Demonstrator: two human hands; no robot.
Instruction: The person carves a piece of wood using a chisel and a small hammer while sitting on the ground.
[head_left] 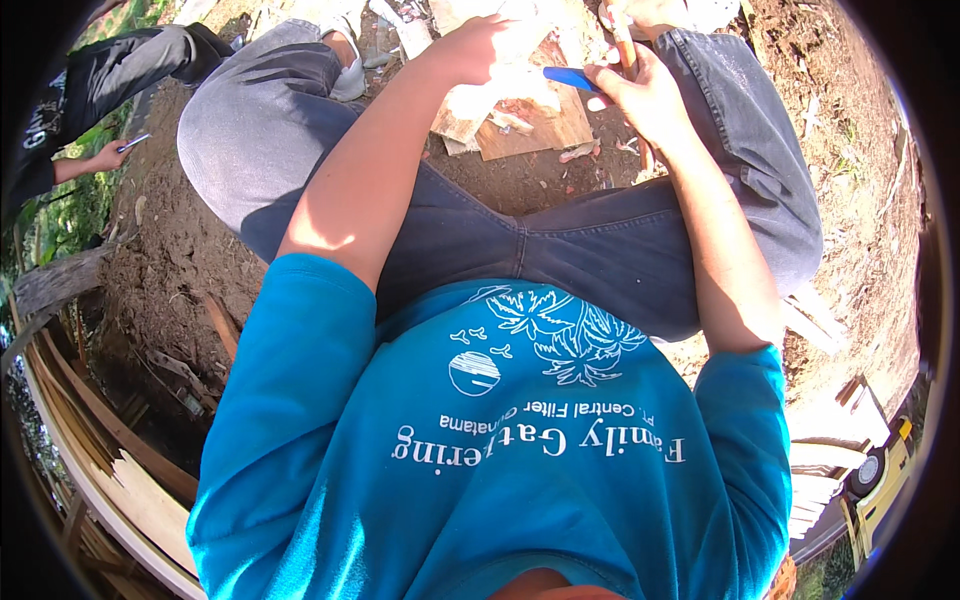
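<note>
My right fingers (610, 82) grasp a blue strip (568, 77); I'd keep it clear of my left fingers (490, 46), whose grip glare hides.

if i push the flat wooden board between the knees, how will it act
The board will probably stay stiff, being straight-edged wood. Lying flat, it seems likelier to slide than roll. The loose-looking scrap on top may shift.

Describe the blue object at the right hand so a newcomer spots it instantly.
Find the wearer's dark jeans, spread around wooden boards on dirt. At the boards' upper right, the right hand holds a slim blue object. Its vivid blue sets it apart from the brown stick and tan boards.
</note>
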